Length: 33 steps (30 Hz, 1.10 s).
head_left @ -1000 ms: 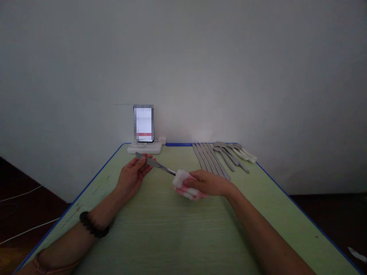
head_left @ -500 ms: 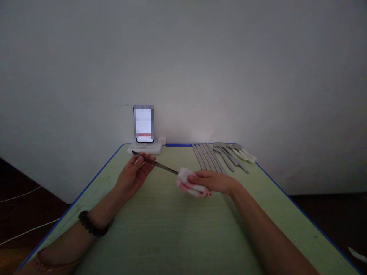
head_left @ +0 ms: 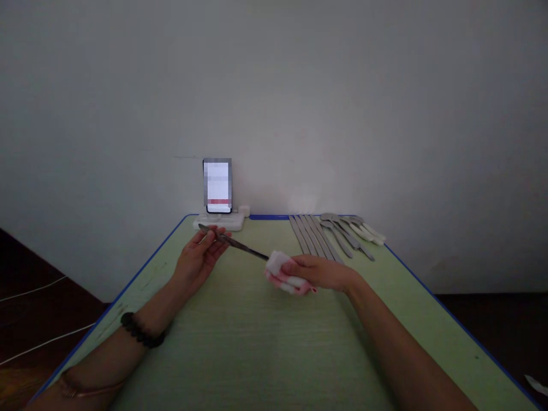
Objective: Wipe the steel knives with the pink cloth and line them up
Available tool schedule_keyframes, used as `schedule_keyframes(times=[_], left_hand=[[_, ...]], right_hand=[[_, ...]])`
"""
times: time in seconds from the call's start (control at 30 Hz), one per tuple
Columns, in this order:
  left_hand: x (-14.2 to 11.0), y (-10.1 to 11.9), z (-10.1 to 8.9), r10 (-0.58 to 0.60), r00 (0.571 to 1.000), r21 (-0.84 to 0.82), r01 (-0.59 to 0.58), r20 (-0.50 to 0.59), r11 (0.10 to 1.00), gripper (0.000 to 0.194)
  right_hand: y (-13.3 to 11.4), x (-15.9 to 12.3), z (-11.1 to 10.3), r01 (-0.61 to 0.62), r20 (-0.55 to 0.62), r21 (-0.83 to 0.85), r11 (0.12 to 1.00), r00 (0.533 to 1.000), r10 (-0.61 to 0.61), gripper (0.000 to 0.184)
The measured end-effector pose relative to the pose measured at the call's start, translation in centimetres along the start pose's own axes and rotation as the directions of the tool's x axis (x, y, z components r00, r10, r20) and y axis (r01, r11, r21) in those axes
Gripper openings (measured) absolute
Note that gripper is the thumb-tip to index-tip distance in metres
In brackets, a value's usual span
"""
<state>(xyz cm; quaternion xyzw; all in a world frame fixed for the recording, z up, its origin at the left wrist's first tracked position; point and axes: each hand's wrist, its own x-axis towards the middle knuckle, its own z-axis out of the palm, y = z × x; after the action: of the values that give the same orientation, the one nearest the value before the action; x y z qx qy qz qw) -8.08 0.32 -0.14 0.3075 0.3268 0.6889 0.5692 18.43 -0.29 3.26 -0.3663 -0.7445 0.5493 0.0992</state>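
Note:
A long, slim metal table knife [head_left: 246,248] slants above the table, its left end higher in the picture. My left hand [head_left: 199,257] pinches it near that end between thumb and fingers. Folded around the knife's other end is a white and pink cloth [head_left: 285,275], which hides that end. My right hand [head_left: 317,271] is closed on the cloth, thumb on top. Beyond my right hand lies a row of several long, straight metal knives [head_left: 313,237], partly hidden by that hand.
Right of the row lie several spoons [head_left: 338,237] and other cutlery with white handles [head_left: 368,233]. A lit phone [head_left: 218,185] stands on a white stand [head_left: 219,221] at the back left. The green table [head_left: 257,354] has a blue edge and meets a wall [head_left: 274,103].
Both hands keep their grip and stay nearly in place. The knife looks slightly turned about its length. The whole view has shifted a little.

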Motion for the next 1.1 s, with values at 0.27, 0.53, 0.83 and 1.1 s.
schedule_keyframes(times=[0.27,0.53,0.83,1.1], left_hand=[[-0.2,0.0,0.4,0.025,0.999,0.139,-0.030,0.033,0.990,0.016],[-1.9,-1.4,1.5,-0.021,0.978,0.428,-0.072,0.208,0.901,0.021],[-1.8,-1.9,1.1,-0.021,0.983,0.610,-0.097,0.184,0.787,0.025],[-4.0,-1.9,2.6,-0.247,0.890,0.723,-0.123,0.384,0.680,0.029]], right_hand=[[0.2,0.5,0.6,0.005,0.035,-0.033,0.999,0.999,-0.003,0.044],[-0.8,1.0,2.3,0.031,-0.023,-0.007,0.999,0.999,-0.032,0.039],[-1.1,1.7,3.4,0.082,-0.223,0.234,0.969,0.974,-0.029,0.037],[-1.2,3.2,3.8,0.416,-0.610,0.522,0.745,0.793,-0.016,0.042]])
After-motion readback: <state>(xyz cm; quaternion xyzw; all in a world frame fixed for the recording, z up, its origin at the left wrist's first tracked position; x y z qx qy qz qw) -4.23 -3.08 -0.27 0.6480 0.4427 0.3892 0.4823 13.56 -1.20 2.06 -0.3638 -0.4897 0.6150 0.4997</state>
